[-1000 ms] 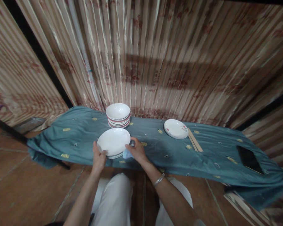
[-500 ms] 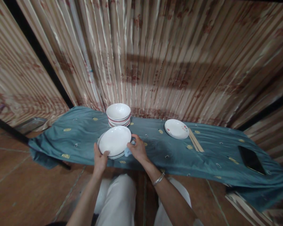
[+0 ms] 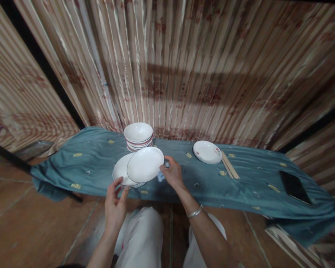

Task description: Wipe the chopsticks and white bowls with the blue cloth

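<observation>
R hand pinches plate + cloth; L hand loosely spread at plate stack; bowls just behind, phone far R.

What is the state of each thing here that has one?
White round glossy plate: held in right hand, tilted
Stacked white round plates: partly covered by the held plate
White red-banded bowls: stacked, facing up
White flower-patterned round plates: stacked
Pale flat sticks: lying beside them
Black rectangular phone: lying flat, unlit
Light blue cloth: bunched at right hand
Teal patterned fabric tablecloth: wrinkled
Bare left hand: fingers parted
</observation>
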A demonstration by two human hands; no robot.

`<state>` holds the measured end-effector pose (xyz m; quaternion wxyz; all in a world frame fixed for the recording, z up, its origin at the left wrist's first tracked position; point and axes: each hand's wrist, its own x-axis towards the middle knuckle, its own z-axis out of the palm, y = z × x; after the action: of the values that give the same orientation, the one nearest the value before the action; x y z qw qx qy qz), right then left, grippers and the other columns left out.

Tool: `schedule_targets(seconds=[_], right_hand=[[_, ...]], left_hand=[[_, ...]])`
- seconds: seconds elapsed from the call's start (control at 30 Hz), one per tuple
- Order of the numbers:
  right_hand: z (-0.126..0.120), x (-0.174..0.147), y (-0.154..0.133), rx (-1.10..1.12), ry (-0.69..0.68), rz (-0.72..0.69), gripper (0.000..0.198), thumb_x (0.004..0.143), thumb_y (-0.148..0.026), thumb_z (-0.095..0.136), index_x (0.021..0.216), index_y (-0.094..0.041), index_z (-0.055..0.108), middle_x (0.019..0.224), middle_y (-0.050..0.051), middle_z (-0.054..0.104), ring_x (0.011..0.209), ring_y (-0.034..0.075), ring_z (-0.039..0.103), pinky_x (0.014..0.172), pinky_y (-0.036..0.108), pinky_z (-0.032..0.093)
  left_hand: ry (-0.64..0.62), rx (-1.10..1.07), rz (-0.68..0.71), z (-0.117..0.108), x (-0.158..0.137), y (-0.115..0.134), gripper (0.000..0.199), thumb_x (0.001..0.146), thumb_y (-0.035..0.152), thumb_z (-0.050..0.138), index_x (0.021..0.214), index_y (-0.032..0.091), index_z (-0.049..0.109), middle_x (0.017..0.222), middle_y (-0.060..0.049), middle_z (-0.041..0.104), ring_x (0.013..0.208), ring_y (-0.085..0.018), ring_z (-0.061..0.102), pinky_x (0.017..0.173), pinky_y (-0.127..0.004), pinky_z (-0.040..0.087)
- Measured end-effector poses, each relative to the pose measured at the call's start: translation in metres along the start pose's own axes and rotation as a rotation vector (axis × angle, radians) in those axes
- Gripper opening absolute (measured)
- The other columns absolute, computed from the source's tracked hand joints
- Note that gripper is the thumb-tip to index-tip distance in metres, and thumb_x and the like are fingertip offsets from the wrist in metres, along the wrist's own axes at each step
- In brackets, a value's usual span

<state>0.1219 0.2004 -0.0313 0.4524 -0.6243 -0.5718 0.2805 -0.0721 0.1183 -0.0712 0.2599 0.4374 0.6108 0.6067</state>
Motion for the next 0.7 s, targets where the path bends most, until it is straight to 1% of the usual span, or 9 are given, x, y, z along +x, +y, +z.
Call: schedule_targets(seconds=[0.03,0.1,0.13,0.2,0.27,0.33,0.43,0.6,0.7], right_hand=[[-0.003,0.0,0.001,-0.001,0.006,-0.002,0.042,0.065,-0.024,0.056,0.106,-0.018,0.065,0.073,0.001,0.065,0.069,0.018,0.06,0.071,0.029,0.047],[-0.009,0.0,0.003,-0.008,0.01,0.004,0.042,0.065,-0.025,0.055,0.105,-0.018,0.066,0.072,0.0,0.065,0.065,0.017,0.058,0.069,0.028,0.047],[-0.012,0.0,0.004,-0.013,0.013,0.012,0.041,0.065,-0.026,0.055,0.104,-0.018,0.066,0.071,0.0,0.065,0.063,0.016,0.058,0.067,0.028,0.047],[-0.02,-0.001,0.007,-0.018,0.025,0.021,0.042,0.065,-0.027,0.055,0.104,-0.017,0.066,0.071,0.0,0.065,0.061,0.015,0.057,0.065,0.027,0.046],[-0.028,-0.002,0.011,-0.015,0.047,0.021,0.041,0.065,-0.027,0.054,0.103,-0.017,0.066,0.072,0.0,0.065,0.06,0.015,0.056,0.063,0.027,0.046],[-0.036,-0.004,0.017,0.001,0.062,0.015,0.04,0.065,-0.027,0.054,0.102,-0.017,0.067,0.068,0.0,0.064,0.057,0.014,0.054,0.059,0.026,0.044],[-0.049,-0.007,0.028,0.044,0.065,0.011,0.038,0.065,-0.027,0.053,0.099,-0.018,0.067,0.061,-0.003,0.059,0.053,0.013,0.051,0.054,0.024,0.041],[-0.071,-0.008,0.052,0.069,0.106,-0.015,0.036,0.066,-0.026,0.054,0.099,-0.017,0.066,0.062,-0.004,0.058,0.052,0.012,0.049,0.052,0.023,0.04],[-0.09,-0.007,0.065,0.017,0.098,-0.056,0.036,0.071,-0.033,0.057,0.101,-0.017,0.066,0.066,-0.001,0.061,0.056,0.013,0.052,0.055,0.024,0.042]], left_hand=[[-0.074,-0.046,-0.057,0.003,-0.005,0.006,0.051,0.069,0.053,0.064,0.103,0.016,0.061,0.114,-0.013,0.063,0.111,-0.03,0.057,0.1,-0.044,0.042],[-0.21,-0.218,-0.269,0.011,-0.014,0.017,0.054,0.062,0.055,0.069,0.097,0.014,0.062,0.105,-0.015,0.068,0.098,-0.032,0.064,0.087,-0.048,0.051],[-0.277,-0.311,-0.392,0.017,-0.018,0.02,0.056,0.06,0.053,0.072,0.098,0.013,0.062,0.105,-0.017,0.068,0.096,-0.033,0.065,0.083,-0.049,0.053],[-0.355,-0.461,-0.585,0.029,-0.024,0.025,0.053,0.059,0.047,0.075,0.096,0.012,0.063,0.106,-0.018,0.068,0.099,-0.034,0.065,0.083,-0.049,0.054],[-0.387,-0.58,-0.691,0.04,-0.028,0.027,0.042,0.064,0.041,0.074,0.093,0.013,0.063,0.109,-0.018,0.068,0.102,-0.033,0.065,0.087,-0.048,0.052],[-0.394,-0.682,-0.724,0.052,-0.03,0.026,0.031,0.07,0.035,0.069,0.092,0.014,0.063,0.113,-0.017,0.067,0.106,-0.031,0.063,0.09,-0.048,0.051],[-0.398,-0.791,-0.708,0.068,-0.03,0.026,0.021,0.075,0.028,0.065,0.092,0.017,0.062,0.118,-0.013,0.065,0.109,-0.029,0.062,0.093,-0.049,0.049],[-0.399,-0.796,-0.698,0.096,-0.035,0.035,0.031,0.07,0.016,0.066,0.1,0.016,0.063,0.11,-0.011,0.069,0.107,-0.028,0.063,0.096,-0.051,0.047],[-0.4,-0.786,-0.687,0.112,-0.037,0.043,0.033,0.068,0.016,0.067,0.1,0.015,0.063,0.101,-0.009,0.071,0.099,-0.026,0.066,0.096,-0.05,0.047]])
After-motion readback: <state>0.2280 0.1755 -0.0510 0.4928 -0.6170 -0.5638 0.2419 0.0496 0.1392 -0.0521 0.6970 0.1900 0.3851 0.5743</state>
